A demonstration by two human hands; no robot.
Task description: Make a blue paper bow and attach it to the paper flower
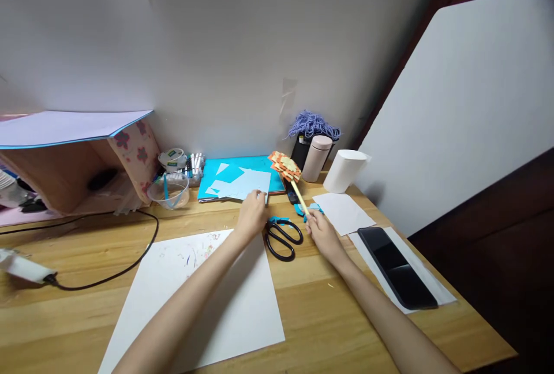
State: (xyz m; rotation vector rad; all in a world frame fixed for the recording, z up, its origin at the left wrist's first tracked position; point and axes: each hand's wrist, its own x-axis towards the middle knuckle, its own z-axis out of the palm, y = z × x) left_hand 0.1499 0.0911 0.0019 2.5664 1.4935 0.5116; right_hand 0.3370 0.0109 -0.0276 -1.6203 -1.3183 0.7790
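My right hand [322,235] is closed around the pale yellow stem of a paper flower [285,166] with orange and cream layered petals, which tilts up to the left. My left hand [253,212] has bent fingers at the near edge of a white paper piece [251,182]; whatever its fingertips grip is hidden. That piece and other cut scraps lie on a bright blue folder [209,175]. Between my hands, black-handled scissors [283,240] rest on the wooden table, with small blue paper bits [279,221] beside them. Under my left forearm lies a large marked white sheet [242,305].
A phone [396,270] lies on white paper at right. Behind stand a pink bottle [317,159], a white container [344,172] and purple yarn [312,124]. At left are a clear bowl [173,192], markers [197,163], an open box [134,160] and a black cable [108,279].
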